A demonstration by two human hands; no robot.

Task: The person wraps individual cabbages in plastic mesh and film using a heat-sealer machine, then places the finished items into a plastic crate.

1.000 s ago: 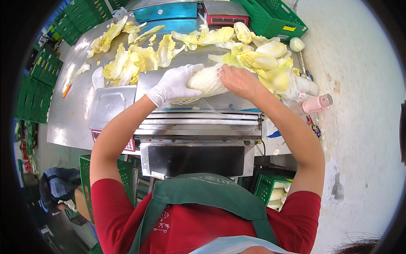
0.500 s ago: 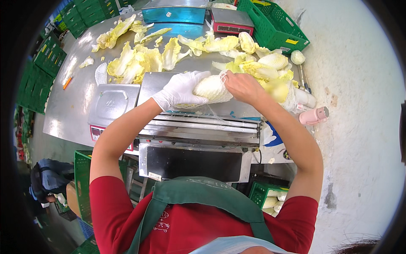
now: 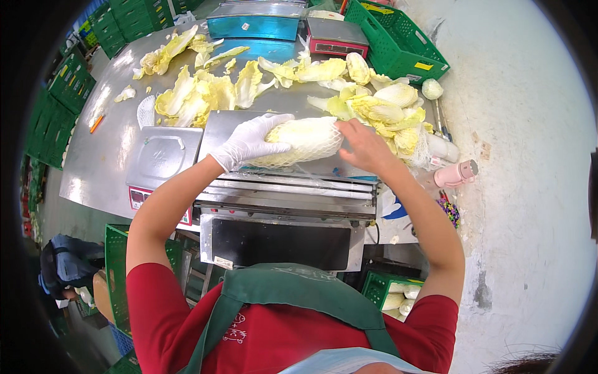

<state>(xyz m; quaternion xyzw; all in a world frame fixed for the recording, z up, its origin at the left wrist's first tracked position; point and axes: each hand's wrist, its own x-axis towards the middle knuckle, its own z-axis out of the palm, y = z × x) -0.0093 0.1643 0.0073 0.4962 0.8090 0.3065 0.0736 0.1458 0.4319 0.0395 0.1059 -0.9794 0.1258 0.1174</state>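
My gloved left hand (image 3: 249,142) grips a pale Chinese cabbage (image 3: 299,140) sleeved in white mesh netting, above the steel top of a sealing machine (image 3: 280,190). My bare right hand (image 3: 364,146) is at the cabbage's right end, thumb and fingers apart, fingertips touching the netting. Beyond them, loose yellow leaves (image 3: 193,93) and more cabbages (image 3: 395,96) lie on the steel table (image 3: 96,168). A flat scale (image 3: 162,156) stands left of the machine.
Blue steel equipment (image 3: 252,28), a second scale (image 3: 336,37) and a green crate (image 3: 398,43) line the back. A pink bottle (image 3: 451,174) stands at right. Green crates (image 3: 59,118) are stacked left; a crate of cabbages (image 3: 389,293) sits below. A person (image 3: 65,268) bends at lower left.
My right fingers have loosened from their pinch on the net's end and spread slightly. The cabbage and my left hand have shifted a little leftward, and the netting covers the cabbage's end.
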